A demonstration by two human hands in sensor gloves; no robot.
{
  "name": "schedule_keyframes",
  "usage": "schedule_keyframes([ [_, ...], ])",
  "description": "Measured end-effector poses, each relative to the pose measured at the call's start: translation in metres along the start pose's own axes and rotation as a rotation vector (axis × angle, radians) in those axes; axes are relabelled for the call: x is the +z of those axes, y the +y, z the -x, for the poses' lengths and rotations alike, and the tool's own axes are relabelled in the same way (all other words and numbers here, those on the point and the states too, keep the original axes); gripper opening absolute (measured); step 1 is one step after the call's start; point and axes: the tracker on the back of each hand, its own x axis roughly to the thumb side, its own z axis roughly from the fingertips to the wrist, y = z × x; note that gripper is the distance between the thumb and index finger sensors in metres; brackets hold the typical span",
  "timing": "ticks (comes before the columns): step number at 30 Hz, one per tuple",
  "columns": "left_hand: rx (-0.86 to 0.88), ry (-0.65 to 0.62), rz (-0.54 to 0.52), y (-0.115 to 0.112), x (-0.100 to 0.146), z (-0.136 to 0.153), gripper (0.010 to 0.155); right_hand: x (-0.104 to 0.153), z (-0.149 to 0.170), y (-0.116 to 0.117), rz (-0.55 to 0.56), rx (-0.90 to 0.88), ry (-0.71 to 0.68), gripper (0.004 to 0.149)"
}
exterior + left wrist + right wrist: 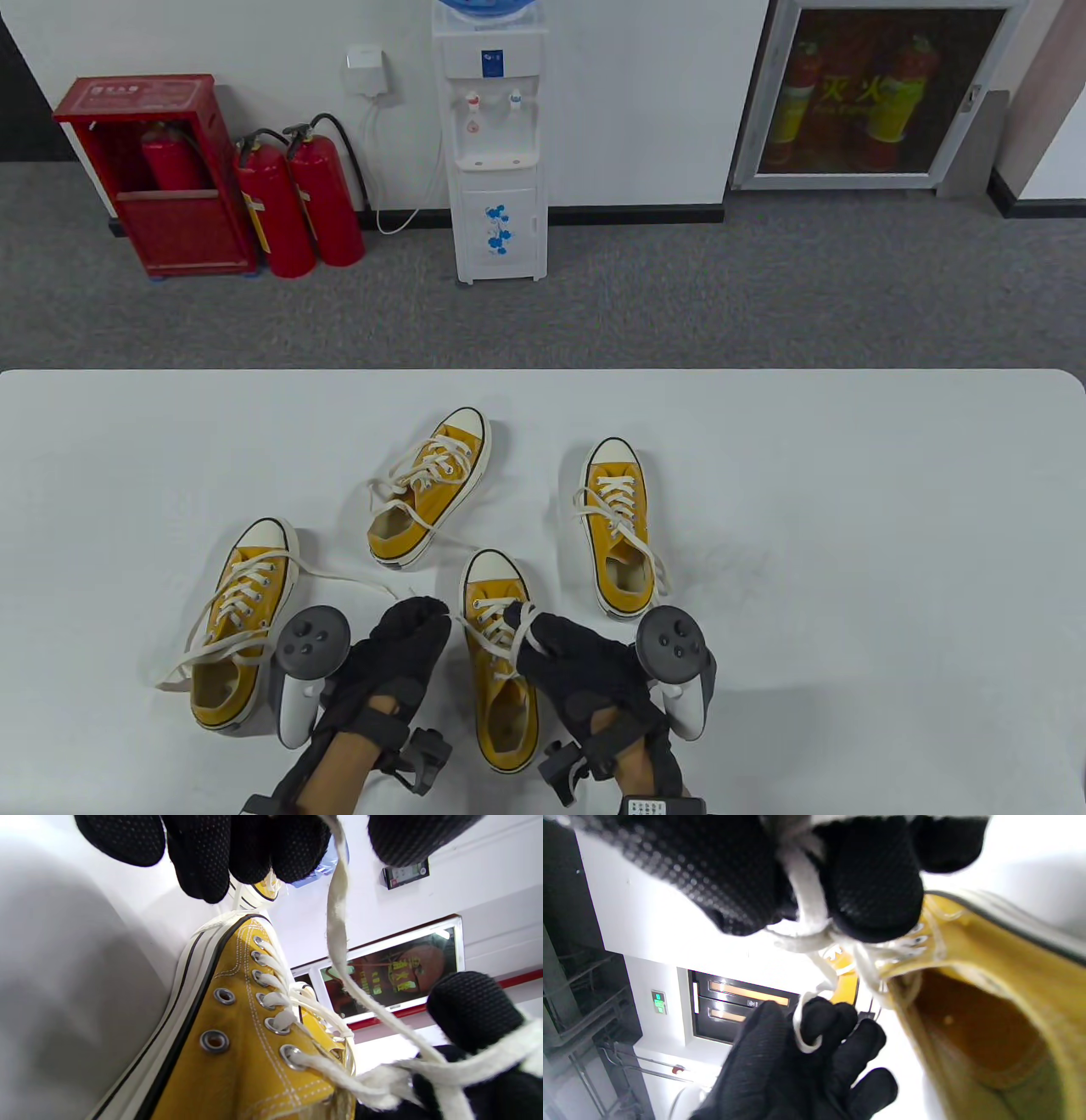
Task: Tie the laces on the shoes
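While both gloved hands work over it, the near shoe [501, 671] lies at about 6 o'clock on the white table [848, 526], toe pointing to 12 o'clock. The left hand [399, 654], at the shoe's 9 o'clock, pinches one end of the white lace [339, 955]; the left wrist view shows that strand running taut from its fingertips [254, 853] down to the top eyelets. The right hand [585, 662], at the shoe's 3 o'clock, grips the other strand, which the right wrist view shows clamped between thumb and finger [874, 899] just above the shoe's opening. Neither hand is spread. The two strands appear to cross over the tongue, so the first knot is judged to be under way; no bow is visible.

Three more yellow shoes lie on the table: one at 9 o'clock [237, 628], one at 11 o'clock [428, 488], one at 1 o'clock [619, 526], all with laces that look loose.

Handling: the flat cotton lace is soft, limp and light, with enough friction to hold a crossing; it is best pinched close to the eyelets, where tension is controlled. The canvas shoe is light and may slide or tip when the lace is pulled, so the pulls should balance.
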Motion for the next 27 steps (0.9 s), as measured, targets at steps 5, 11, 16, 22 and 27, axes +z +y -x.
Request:
schedule_keyframes([
  [5, 0.022, -0.022, -0.036, 0.002, 0.002, -0.002, 0.065, -0.001, -0.001, 0.001, -0.036, 0.017, -0.003, 0.05],
  [11, 0.038, -0.075, -0.055, 0.001, 0.005, -0.008, 0.064, -0.002, -0.003, 0.004, -0.076, 0.028, -0.017, 0.052],
  [16, 0.022, -0.137, -0.037, -0.003, 0.008, -0.016, 0.064, -0.002, -0.004, 0.009, -0.119, 0.055, -0.031, 0.052],
  [22, 0.007, -0.201, 0.037, -0.011, 0.01, -0.024, 0.059, 0.0, -0.009, 0.016, -0.142, 0.155, -0.084, 0.049],
  [27, -0.048, -0.229, 0.09, -0.021, 0.012, -0.028, 0.058, 0.004, -0.017, 0.024, -0.143, 0.294, -0.144, 0.047],
])
